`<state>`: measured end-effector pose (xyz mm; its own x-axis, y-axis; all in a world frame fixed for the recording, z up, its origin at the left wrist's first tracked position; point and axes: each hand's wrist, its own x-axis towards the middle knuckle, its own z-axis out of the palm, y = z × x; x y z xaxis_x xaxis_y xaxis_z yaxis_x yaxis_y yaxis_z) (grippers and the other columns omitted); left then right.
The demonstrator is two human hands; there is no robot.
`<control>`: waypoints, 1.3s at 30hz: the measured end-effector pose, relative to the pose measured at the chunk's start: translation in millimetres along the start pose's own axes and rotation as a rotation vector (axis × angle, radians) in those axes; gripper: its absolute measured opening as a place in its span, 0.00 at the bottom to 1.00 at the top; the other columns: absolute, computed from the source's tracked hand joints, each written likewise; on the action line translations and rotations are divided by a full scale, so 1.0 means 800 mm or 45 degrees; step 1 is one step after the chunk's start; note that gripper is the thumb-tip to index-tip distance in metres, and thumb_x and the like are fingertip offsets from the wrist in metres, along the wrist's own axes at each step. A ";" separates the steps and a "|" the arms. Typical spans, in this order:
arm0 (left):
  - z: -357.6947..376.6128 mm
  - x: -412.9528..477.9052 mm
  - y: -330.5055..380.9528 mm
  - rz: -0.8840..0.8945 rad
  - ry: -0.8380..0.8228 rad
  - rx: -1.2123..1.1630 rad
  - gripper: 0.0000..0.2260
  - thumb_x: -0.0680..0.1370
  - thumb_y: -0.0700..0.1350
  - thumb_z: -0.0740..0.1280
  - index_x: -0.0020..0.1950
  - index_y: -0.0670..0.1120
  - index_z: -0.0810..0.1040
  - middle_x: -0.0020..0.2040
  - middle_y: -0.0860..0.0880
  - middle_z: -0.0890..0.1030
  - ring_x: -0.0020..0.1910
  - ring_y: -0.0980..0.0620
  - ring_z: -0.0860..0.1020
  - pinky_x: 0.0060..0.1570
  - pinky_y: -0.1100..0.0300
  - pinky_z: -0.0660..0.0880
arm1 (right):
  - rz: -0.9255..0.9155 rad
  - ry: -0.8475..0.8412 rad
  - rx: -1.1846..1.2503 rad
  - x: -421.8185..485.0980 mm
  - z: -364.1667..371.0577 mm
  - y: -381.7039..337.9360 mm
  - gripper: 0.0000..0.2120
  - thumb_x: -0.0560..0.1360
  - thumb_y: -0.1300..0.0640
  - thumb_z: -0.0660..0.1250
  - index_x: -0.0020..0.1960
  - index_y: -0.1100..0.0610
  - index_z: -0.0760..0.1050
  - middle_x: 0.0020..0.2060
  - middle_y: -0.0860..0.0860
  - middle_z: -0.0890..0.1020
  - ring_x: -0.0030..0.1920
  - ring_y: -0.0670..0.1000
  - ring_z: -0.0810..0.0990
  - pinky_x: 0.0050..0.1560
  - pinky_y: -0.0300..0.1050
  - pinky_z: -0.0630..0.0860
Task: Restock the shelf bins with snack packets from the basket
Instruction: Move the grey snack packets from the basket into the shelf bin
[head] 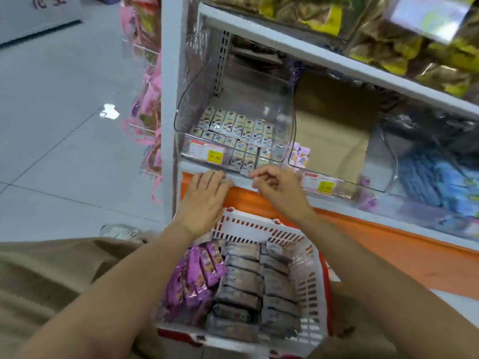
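your left hand [204, 195] lay palm down, fingers straight on shelf edge [241, 180], holding nothing. right hand [278, 187] just beside it, fingers curled at same edge; gripping or not, couldn't tell. both forearms stretched over basket [259, 225]; grey packets [241, 281], purple packets [197, 275] inside. bin [259, 99] just above hands.

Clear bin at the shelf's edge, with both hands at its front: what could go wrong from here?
1. Both the left hand and right hand are at the front lip of the clear bin; a hard tug might slide it off the shelf and spill its small packets.
2. The basket holds purple packets and grey packets side by side, so one kind could end up in the wrong bin.
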<state>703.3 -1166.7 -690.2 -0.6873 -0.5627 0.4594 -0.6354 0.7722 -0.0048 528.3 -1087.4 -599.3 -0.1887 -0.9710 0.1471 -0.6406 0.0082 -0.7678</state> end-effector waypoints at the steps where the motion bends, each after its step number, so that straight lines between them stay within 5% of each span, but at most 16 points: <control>1: 0.007 -0.002 0.012 0.066 -0.073 0.029 0.29 0.62 0.45 0.74 0.62 0.44 0.72 0.60 0.40 0.76 0.59 0.39 0.70 0.58 0.46 0.63 | 0.044 -0.021 -0.047 -0.014 0.001 0.023 0.06 0.78 0.62 0.66 0.50 0.53 0.80 0.38 0.58 0.82 0.37 0.55 0.80 0.39 0.49 0.76; 5: 0.038 -0.008 0.048 0.105 -0.472 0.083 0.30 0.66 0.49 0.74 0.67 0.46 0.73 0.68 0.40 0.72 0.68 0.38 0.68 0.65 0.45 0.62 | 0.168 -0.158 -0.321 -0.069 0.011 0.112 0.05 0.77 0.60 0.68 0.51 0.55 0.82 0.39 0.49 0.83 0.35 0.44 0.78 0.40 0.42 0.75; 10: 0.073 -0.004 0.071 0.002 -0.866 0.029 0.37 0.79 0.50 0.63 0.80 0.48 0.43 0.80 0.44 0.46 0.79 0.43 0.44 0.77 0.47 0.44 | 0.323 -0.458 -0.574 -0.120 0.026 0.182 0.09 0.77 0.57 0.67 0.55 0.53 0.81 0.49 0.50 0.83 0.46 0.47 0.80 0.51 0.44 0.78; 16: 0.109 -0.004 0.079 -0.122 -1.000 0.041 0.42 0.79 0.54 0.63 0.79 0.45 0.35 0.80 0.44 0.45 0.79 0.43 0.42 0.77 0.46 0.43 | 0.565 -0.854 -0.682 -0.149 0.049 0.228 0.19 0.76 0.55 0.67 0.66 0.53 0.73 0.62 0.54 0.75 0.60 0.54 0.74 0.55 0.46 0.73; 24: 0.126 -0.015 0.075 -0.107 -0.925 -0.005 0.38 0.77 0.50 0.65 0.79 0.46 0.46 0.79 0.41 0.48 0.79 0.41 0.45 0.77 0.45 0.47 | 0.449 -1.012 -0.835 -0.157 0.064 0.239 0.21 0.77 0.58 0.66 0.69 0.53 0.69 0.64 0.54 0.74 0.61 0.57 0.75 0.55 0.51 0.75; 28: 0.123 -0.013 0.075 -0.152 -0.911 -0.134 0.35 0.78 0.49 0.65 0.79 0.47 0.49 0.79 0.42 0.48 0.79 0.42 0.45 0.77 0.46 0.47 | 0.464 -0.865 -0.748 -0.148 0.054 0.237 0.26 0.75 0.55 0.68 0.71 0.48 0.67 0.66 0.53 0.72 0.63 0.56 0.73 0.57 0.50 0.73; 34: 0.101 -0.007 0.079 -0.228 -0.756 -0.302 0.19 0.80 0.48 0.62 0.70 0.47 0.70 0.71 0.44 0.64 0.69 0.45 0.62 0.65 0.51 0.63 | 0.498 -0.224 -0.118 -0.123 0.033 0.208 0.23 0.74 0.59 0.68 0.68 0.46 0.73 0.48 0.49 0.75 0.44 0.46 0.76 0.49 0.39 0.75; 37: 0.079 0.003 0.082 -0.529 -0.876 -0.668 0.17 0.84 0.49 0.54 0.65 0.43 0.75 0.57 0.41 0.79 0.55 0.43 0.76 0.49 0.53 0.71 | 0.351 0.021 0.079 -0.112 0.028 0.174 0.16 0.74 0.63 0.68 0.59 0.49 0.78 0.52 0.51 0.76 0.51 0.47 0.76 0.50 0.28 0.70; 39: 0.063 0.010 0.084 -0.908 -0.953 -1.158 0.21 0.85 0.54 0.51 0.63 0.42 0.76 0.53 0.42 0.82 0.48 0.43 0.79 0.44 0.54 0.71 | 0.224 0.141 0.143 -0.106 0.026 0.150 0.11 0.74 0.61 0.68 0.54 0.51 0.80 0.51 0.46 0.77 0.53 0.46 0.75 0.53 0.35 0.72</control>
<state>637.2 -1134.1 -731.6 -0.5204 -0.7145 -0.4676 -0.6744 0.0080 0.7384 482.6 -1008.7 -716.8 -0.3741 -0.9249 0.0677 -0.5051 0.1420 -0.8513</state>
